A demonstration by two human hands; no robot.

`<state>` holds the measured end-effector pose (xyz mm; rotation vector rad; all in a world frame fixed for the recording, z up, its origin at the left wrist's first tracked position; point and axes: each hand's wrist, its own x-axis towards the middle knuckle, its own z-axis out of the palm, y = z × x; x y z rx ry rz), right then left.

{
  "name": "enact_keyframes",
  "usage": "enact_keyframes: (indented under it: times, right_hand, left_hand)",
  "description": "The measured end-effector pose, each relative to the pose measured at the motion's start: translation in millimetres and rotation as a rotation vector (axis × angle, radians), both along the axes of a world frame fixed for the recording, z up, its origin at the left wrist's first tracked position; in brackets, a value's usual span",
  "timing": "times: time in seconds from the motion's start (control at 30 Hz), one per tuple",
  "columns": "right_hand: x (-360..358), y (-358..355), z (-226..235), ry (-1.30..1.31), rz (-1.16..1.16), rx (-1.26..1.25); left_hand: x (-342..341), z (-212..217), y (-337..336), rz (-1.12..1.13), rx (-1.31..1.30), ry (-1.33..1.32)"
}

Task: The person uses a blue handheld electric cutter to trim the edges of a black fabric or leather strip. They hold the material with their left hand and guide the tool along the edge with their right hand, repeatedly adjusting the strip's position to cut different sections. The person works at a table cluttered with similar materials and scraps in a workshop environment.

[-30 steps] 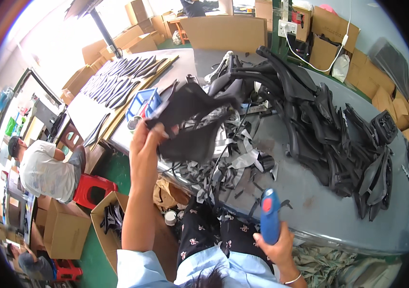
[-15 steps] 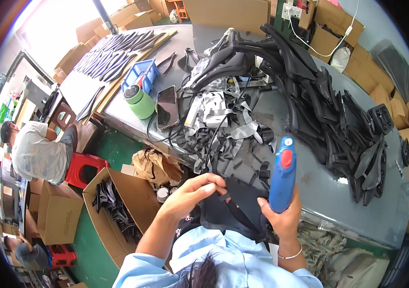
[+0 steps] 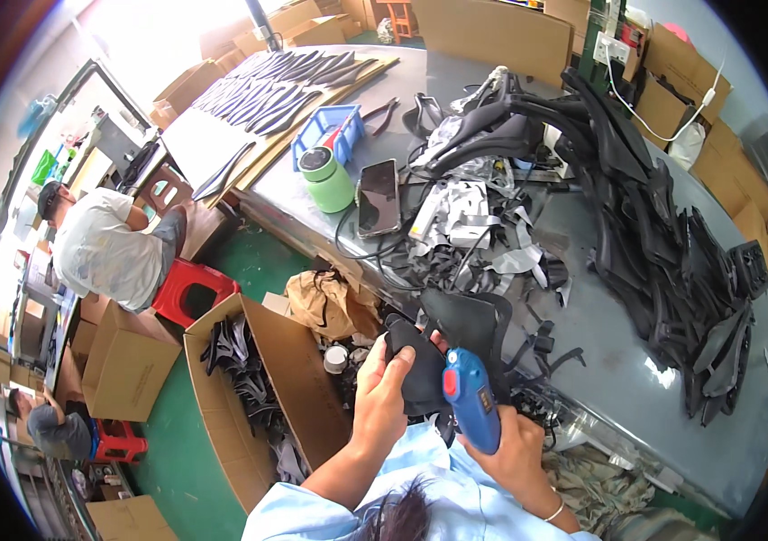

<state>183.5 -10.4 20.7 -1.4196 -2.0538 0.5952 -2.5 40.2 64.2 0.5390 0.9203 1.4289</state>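
Observation:
My left hand (image 3: 379, 397) grips a black padded piece (image 3: 420, 383) in front of my body, its thumb on top. My right hand (image 3: 512, 455) is wrapped round the grip of a blue handheld power tool (image 3: 474, 410) with a red button. The tool's head points away from me, right beside the black piece; its working tip is hidden. Another part of black padded material (image 3: 467, 317) rises just beyond, against the table edge. Whether it joins the held piece I cannot tell.
Black and grey scraps (image 3: 465, 216) lie on the metal table (image 3: 618, 361) beside a phone (image 3: 379, 198), green flask (image 3: 325, 180) and blue basket (image 3: 345, 135). Long black padded parts (image 3: 645, 261) pile up right. A carton (image 3: 298, 388) stands left; a person (image 3: 109, 248) sits beyond it.
The blue tool has swung down and left, close to the black piece. My left hand has shifted right and now holds that piece up. The whole view has moved slightly.

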Motion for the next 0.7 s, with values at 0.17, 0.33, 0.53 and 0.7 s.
enact_keyframes:
  times: [0.17, 0.33, 0.53, 0.7]
  right_hand:
    - [-2, 1, 8, 0.047, -0.129, 0.050]
    - [16, 27, 17, 0.149, -0.342, 0.091]
    - [19, 41, 15, 0.358, -0.329, -0.107]
    - [20, 41, 11, 0.522, -0.457, -0.033]
  left_hand:
    - [-6, -2, -5, -0.027, 0.005, 0.113]
    - [-22, 0, -11, -0.386, -0.063, 0.374]
    - [-28, -1, -11, -0.527, -0.092, 0.381]
    - [-32, -5, -12, -0.483, -0.051, 0.407]
